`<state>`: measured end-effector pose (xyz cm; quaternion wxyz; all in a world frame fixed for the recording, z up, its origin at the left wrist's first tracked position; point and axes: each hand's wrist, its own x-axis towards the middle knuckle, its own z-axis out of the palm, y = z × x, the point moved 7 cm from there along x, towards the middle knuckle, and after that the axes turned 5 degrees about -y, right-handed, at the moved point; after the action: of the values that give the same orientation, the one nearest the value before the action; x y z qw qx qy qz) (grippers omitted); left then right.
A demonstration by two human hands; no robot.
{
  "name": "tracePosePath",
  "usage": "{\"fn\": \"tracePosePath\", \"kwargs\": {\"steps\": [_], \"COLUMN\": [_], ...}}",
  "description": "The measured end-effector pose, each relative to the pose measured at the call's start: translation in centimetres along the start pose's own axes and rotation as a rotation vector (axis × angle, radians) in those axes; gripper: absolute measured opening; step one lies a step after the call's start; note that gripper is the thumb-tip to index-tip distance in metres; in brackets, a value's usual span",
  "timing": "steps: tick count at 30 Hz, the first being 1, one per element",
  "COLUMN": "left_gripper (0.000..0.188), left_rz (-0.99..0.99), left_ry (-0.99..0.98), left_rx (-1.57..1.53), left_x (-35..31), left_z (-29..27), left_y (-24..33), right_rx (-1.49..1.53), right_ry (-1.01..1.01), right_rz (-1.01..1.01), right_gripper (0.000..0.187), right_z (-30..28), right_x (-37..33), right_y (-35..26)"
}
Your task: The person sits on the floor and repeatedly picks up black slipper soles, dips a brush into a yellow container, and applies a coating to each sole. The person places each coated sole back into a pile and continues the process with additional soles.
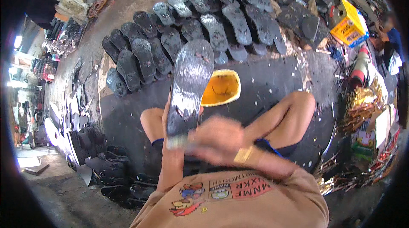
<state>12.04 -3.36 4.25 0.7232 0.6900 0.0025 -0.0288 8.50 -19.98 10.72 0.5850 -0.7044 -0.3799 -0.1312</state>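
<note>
A black shoe sole (192,64) stands upright before me, its face wet and shiny toward the top and duller near the heel end. My left hand (165,119) grips it from behind, mostly hidden, with a fingertip showing at its right edge. Blurred by motion, my right hand (221,136) is closed on what looks like a brush (177,142), whose pale flat end lies against the sole's lower end. Just beyond sits a yellow tub (237,84) holding amber liquid, partly covered by the sole.
Rows of black soles (145,55) lie across the far side of the dark mat (272,79). A yellow box (348,25) and golden strips (362,104) are at right. Stacked black soles (87,142) stand at left. My bent legs (283,119) flank the work.
</note>
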Motion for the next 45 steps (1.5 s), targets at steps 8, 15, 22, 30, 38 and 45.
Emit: {"fn": "tracePosePath", "kwargs": {"steps": [8,15,22,30,38,45], "left_gripper": [0.044,0.053,0.052,0.043,0.048,0.046], "left_rz": [-0.092,-0.199,-0.154,-0.033,-0.002,-0.102], "left_ry": [0.072,-0.061,0.107,0.08,-0.327,-0.103], "left_rx": [-0.196,-0.964,-0.554,-0.849,-1.252,-1.122], "left_x": [2.0,2.1,2.9,4.7,3.2,2.3], "left_z": [0.4,2.4,2.7,2.5,4.6,4.4], "left_y": [-1.0,-2.5,-0.5,0.6,-0.1,-0.8], "right_rx": [0.079,0.076,0.35,0.183,-0.298,-0.363], "right_ry": [0.136,0.133,0.344,0.4,0.382,0.473], "right_rz": [0.044,0.571,0.649,0.612,0.269,0.354], "right_gripper": [0.025,0.028,0.025,0.017,0.028,0.032], "right_z": [1.1,-2.8,-2.2,-6.3,-5.3,-9.9], "right_x": [-0.6,4.8,2.0,4.4,3.0,6.0], "right_y": [-1.8,2.7,2.9,2.9,3.5,6.4]}}
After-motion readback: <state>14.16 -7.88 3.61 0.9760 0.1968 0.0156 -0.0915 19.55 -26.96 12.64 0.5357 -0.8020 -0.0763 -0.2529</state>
